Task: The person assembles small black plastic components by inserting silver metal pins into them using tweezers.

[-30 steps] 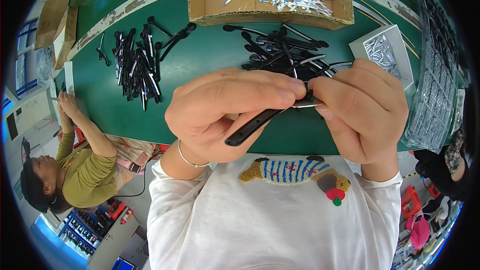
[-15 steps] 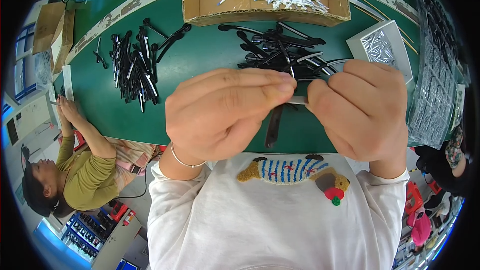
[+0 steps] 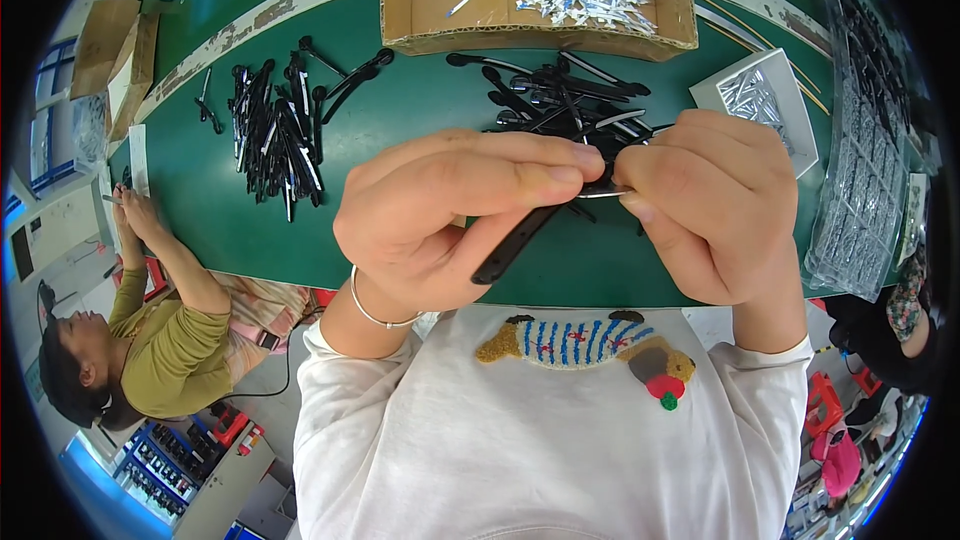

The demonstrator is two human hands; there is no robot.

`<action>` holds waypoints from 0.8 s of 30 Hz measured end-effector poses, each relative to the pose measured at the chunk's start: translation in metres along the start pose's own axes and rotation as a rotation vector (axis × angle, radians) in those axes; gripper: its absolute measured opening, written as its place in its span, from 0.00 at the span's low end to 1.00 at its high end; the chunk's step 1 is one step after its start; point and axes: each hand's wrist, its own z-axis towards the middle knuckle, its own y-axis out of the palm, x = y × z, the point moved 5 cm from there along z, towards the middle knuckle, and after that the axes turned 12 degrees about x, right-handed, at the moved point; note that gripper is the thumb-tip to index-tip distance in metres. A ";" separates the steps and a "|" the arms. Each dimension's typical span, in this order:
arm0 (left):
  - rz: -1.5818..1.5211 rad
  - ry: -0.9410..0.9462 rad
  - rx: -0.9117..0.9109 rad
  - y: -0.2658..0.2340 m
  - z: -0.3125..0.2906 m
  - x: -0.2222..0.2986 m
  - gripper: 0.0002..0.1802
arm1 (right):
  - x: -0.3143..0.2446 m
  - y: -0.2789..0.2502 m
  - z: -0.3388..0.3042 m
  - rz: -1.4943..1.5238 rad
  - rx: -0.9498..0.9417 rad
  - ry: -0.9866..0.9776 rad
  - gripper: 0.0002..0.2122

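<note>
My left hand (image 3: 455,205) is closed, thumb against fingers, on a slim black plastic piece (image 3: 512,246) with a rounded dark end. The piece slants down and left below the fingertips. My right hand (image 3: 705,210) is curled shut on a thin silver strip (image 3: 603,193), which meets the black piece between both hands. Most of the strip is hidden in the right fingers. Just beyond my hands lies a pile of black and silver pieces (image 3: 540,90), partly covered by them. A second pile of similar pieces (image 3: 278,140) lies to the left.
A cardboard box (image 3: 530,38) of white and blue strips stands at the far side. At right sit a white box (image 3: 806,130) of small silver parts and clear plastic trays (image 3: 860,200). Another person (image 3: 175,350) works at the left. The table (image 3: 390,105) is green.
The black piece has turned from near upright to slanting down-left. The silver strip now shows its thin edge. My hands remain close together, both still gripping.
</note>
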 end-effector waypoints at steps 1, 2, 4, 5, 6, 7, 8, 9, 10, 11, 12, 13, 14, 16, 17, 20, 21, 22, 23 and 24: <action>0.008 0.020 -0.005 0.000 0.000 0.000 0.08 | 0.000 0.000 0.000 -0.003 0.013 -0.009 0.06; 0.006 0.022 -0.005 0.000 0.000 0.000 0.08 | 0.000 -0.001 0.000 -0.007 0.026 -0.018 0.06; -0.002 0.041 -0.023 0.001 0.000 0.000 0.10 | -0.003 -0.003 0.001 -0.025 -0.004 -0.039 0.07; -0.004 0.044 -0.022 0.001 -0.001 0.001 0.10 | -0.005 -0.003 0.001 -0.041 -0.033 -0.060 0.08; 0.025 0.050 -0.037 0.002 -0.002 0.001 0.10 | -0.006 -0.004 0.001 -0.045 -0.033 -0.061 0.08; 0.058 0.051 -0.052 0.003 -0.002 0.002 0.10 | -0.009 -0.004 0.001 -0.103 -0.053 -0.097 0.08; 0.059 0.049 -0.052 0.003 -0.001 0.003 0.10 | -0.010 -0.004 0.001 -0.162 -0.072 -0.132 0.09; 0.095 0.017 -0.078 0.004 0.000 0.002 0.10 | -0.010 -0.005 0.001 -0.161 -0.073 -0.130 0.09; 0.131 -0.010 -0.100 0.003 0.000 0.000 0.09 | -0.010 -0.004 0.001 -0.189 -0.107 -0.114 0.09; 0.120 -0.025 -0.181 0.002 -0.001 0.000 0.08 | -0.009 -0.003 0.000 -0.217 -0.142 -0.097 0.08; 0.123 -0.024 -0.177 0.005 -0.003 0.001 0.08 | -0.007 0.002 -0.004 -0.215 -0.144 -0.100 0.08; 0.058 -0.211 -0.088 0.007 -0.005 -0.006 0.06 | 0.000 0.006 -0.008 -0.201 -0.066 -0.025 0.06; -0.007 -0.397 0.001 0.007 -0.008 -0.013 0.04 | 0.008 0.008 -0.012 -0.184 0.013 0.050 0.04; -0.042 -0.515 0.029 0.005 -0.011 -0.019 0.02 | 0.022 0.005 -0.016 0.019 0.035 0.328 0.06; -0.075 -0.636 0.050 0.004 -0.014 -0.025 0.01 | 0.028 0.005 -0.018 0.136 0.039 0.552 0.07; 0.049 -0.558 0.005 0.011 -0.012 -0.026 0.03 | 0.039 0.025 -0.030 0.677 0.185 0.834 0.07; 0.093 -0.510 -0.036 0.015 -0.012 -0.024 0.03 | 0.037 0.034 -0.030 0.869 0.183 0.926 0.07; 0.107 -0.486 -0.021 0.016 -0.012 -0.022 0.04 | 0.035 0.040 -0.029 0.899 0.222 0.962 0.06; 0.102 -0.491 -0.015 0.016 -0.012 -0.021 0.04 | 0.037 0.039 -0.030 0.895 0.215 0.967 0.06; 0.081 -0.526 -0.055 0.018 -0.014 -0.021 0.02 | 0.041 0.041 -0.033 1.007 0.204 1.067 0.06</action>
